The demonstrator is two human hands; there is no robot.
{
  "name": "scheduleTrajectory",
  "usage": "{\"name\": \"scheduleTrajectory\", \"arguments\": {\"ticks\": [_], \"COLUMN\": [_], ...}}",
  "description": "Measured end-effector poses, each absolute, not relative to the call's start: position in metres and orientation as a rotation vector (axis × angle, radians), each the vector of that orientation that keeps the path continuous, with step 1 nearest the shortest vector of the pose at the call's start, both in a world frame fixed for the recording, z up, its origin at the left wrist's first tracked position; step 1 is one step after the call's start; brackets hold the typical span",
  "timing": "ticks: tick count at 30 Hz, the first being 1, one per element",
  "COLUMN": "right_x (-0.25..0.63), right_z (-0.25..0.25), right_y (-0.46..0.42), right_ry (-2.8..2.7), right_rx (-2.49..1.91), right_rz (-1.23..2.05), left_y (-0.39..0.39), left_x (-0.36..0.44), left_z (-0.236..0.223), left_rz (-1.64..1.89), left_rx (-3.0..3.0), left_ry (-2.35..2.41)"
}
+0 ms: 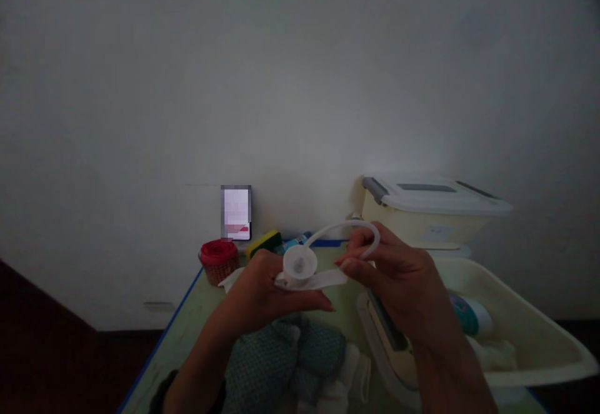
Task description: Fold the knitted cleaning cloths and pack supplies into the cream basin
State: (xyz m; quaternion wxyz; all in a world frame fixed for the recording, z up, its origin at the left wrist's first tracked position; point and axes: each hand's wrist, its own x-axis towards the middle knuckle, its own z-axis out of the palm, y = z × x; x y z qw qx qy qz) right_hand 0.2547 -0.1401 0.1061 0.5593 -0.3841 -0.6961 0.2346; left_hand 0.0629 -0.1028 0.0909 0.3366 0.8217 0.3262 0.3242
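Note:
Above the table, my left hand point(262, 286) grips a white round plastic cap-like piece point(300, 266), its hollow face turned toward me. From its top a thin pale flexible tube point(359, 222) arches over to the right. A flat pale strip point(328, 277) stretches under the round piece toward my right fingertips. My right hand point(394, 270) is closed, with the curved tube at its fingers and the strip's end at its thumb; part of the grip is hidden. Below the hands lies a bluish-green knitted cloth point(267, 364) beside white fabric point(354, 373).
Left of the hands stand a red-topped woven basket point(219, 261) and a propped phone point(237, 214). A yellow-green sponge point(264, 244) lies behind. To the right are a lidded storage box point(431, 214) and a cream basin point(539, 339) holding a bottle point(473, 315).

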Motion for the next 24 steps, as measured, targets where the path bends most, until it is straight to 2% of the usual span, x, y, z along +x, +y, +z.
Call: {"name": "scheduleTrajectory", "arguments": {"ticks": [7, 15, 24], "right_x": [0.250, 0.239, 0.223], "right_z": [0.104, 0.098, 0.093], "right_y": [-0.139, -0.137, -0.137], "right_ry": [-1.522, -1.473, -1.306], "right_rx": [-0.922, -0.909, -0.968], "right_rz": [0.453, 0.510, 0.276], "left_y": [-0.101, -0.095, -0.097], "left_x": [0.062, 0.065, 0.067], "left_z": [0.089, 0.087, 0.086], "left_rz": [0.919, 0.979, 0.971], "left_rx": [2.181, 2.212, 1.970], "left_ry": [0.878, 0.882, 0.826]}}
